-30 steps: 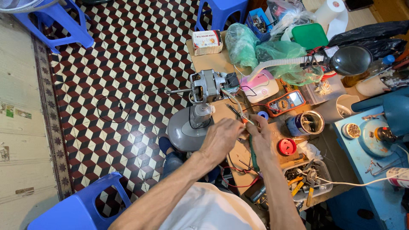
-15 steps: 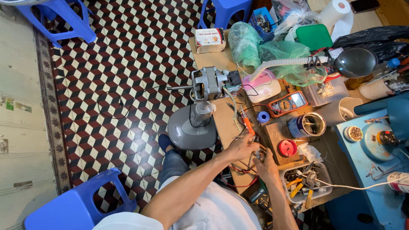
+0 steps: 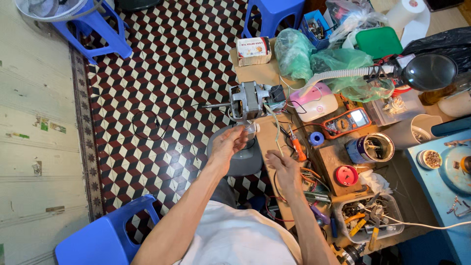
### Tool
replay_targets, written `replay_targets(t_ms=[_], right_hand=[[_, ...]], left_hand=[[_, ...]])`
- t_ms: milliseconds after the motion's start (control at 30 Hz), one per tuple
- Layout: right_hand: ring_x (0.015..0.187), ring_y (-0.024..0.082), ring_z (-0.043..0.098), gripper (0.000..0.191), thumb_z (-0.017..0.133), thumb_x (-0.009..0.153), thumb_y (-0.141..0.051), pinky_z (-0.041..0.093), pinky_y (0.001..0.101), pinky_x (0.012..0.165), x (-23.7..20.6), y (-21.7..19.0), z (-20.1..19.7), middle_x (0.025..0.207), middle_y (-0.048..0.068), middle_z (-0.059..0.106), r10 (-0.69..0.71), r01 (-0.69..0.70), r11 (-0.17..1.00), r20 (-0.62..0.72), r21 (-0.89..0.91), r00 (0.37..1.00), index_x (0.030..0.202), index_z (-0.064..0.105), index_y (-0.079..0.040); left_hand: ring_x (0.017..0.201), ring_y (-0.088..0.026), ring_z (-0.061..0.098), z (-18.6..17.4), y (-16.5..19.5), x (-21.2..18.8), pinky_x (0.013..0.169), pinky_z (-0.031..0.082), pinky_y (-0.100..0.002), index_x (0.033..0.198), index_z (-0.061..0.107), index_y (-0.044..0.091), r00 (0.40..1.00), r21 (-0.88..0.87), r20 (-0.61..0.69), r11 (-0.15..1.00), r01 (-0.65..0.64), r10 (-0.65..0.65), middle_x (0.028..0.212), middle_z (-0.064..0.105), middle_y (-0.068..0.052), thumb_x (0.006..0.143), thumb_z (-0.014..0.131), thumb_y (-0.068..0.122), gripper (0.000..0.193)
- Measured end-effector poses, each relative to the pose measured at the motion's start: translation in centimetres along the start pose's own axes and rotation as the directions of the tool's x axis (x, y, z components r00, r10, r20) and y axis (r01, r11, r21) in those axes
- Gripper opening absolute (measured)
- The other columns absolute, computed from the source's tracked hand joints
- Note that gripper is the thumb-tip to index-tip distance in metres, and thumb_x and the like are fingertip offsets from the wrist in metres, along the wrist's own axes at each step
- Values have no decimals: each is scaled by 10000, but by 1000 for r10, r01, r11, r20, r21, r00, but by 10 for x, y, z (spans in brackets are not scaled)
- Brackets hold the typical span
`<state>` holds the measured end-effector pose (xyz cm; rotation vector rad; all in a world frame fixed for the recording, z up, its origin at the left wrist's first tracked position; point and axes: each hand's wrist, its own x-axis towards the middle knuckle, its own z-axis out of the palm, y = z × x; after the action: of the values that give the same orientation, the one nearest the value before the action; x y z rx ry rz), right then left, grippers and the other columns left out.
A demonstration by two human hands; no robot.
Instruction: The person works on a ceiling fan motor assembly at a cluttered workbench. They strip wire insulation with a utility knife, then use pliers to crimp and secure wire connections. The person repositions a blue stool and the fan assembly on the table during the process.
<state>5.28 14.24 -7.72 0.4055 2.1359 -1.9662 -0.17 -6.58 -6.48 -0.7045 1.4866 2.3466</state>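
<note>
The floor (image 3: 162, 73) fills most of the view, tiled in a cube pattern of dark red, black and cream, with a pale, worn painted strip (image 3: 34, 147) along its left side. Blue plastic stools stand on it: one at the bottom left (image 3: 105, 235), one at the top left (image 3: 93, 29) and one at the top centre (image 3: 272, 12). To the right runs a cluttered wooden workbench (image 3: 267, 142), its bare top brown and scuffed. On it lie green plastic bags (image 3: 338, 64), a black desk lamp (image 3: 429, 71) on a ribbed white neck, a clear plastic tray of hand tools (image 3: 368, 216), an orange multimeter (image 3: 349, 121), a round tin (image 3: 370, 148), a red lid (image 3: 346, 175) and a small roll of blue tape (image 3: 316, 138).

A grey round fan base (image 3: 243, 159) sits under the bench edge. The fan motor (image 3: 250, 100), bare metal with a thin shaft pointing left, stands above it at the bench edge. The left hand (image 3: 226, 147) is raised just below the motor, fingers loosely spread, gripping nothing. The right hand (image 3: 282, 169) rests low over the bench beside an orange-handled screwdriver (image 3: 297, 147), fingers curled but parted; thin wires run near it, and I cannot tell whether it pinches one.
</note>
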Motion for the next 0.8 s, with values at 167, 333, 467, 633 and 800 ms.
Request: replay_targets(t_ms=[167,333,467,633,800], right_hand=[[880,155,708,306,628,976,-197,561,298,818,2,3,42,995,72,754,-32,31,999,13,26,999,1158,718,31],[859,153,709,305,617,981,-197,560,298,789,-13,11,39,1008,79,760,41,-41,999,-14,22,999,1171,716,20],[862,146,709,317,597,988,-201,556,286,785,-18,3,39,1032,81,772,38,-34,998,-60,53,998,1188,717,16],[874,139,708,318,586,996,-203,557,276,797,-21,-3,47,1043,83,772,43,-32,994,-111,102,993,1202,709,7],[885,140,712,303,588,999,-204,562,272,806,-19,-4,59,1050,74,766,58,-29,983,-159,179,986,1187,705,3]], left_hand=[[823,-104,689,19,12,25,764,548,-275,1064,734,43,994,-87,53,991,102,-97,951,770,-32,932,732,287,278],[867,-134,722,13,9,35,798,566,-295,1045,698,35,962,-244,115,931,270,-249,951,803,-66,935,687,231,225],[889,-160,728,2,9,44,836,579,-320,1042,699,30,945,-177,218,942,285,-244,990,788,-95,950,664,197,194],[903,-196,717,-20,12,60,873,592,-365,1049,692,0,853,-290,389,833,471,-346,1000,746,-102,958,675,176,199],[886,-219,705,-26,15,68,892,582,-394,1046,680,-26,804,-312,461,779,544,-376,947,733,-104,936,693,156,213]])
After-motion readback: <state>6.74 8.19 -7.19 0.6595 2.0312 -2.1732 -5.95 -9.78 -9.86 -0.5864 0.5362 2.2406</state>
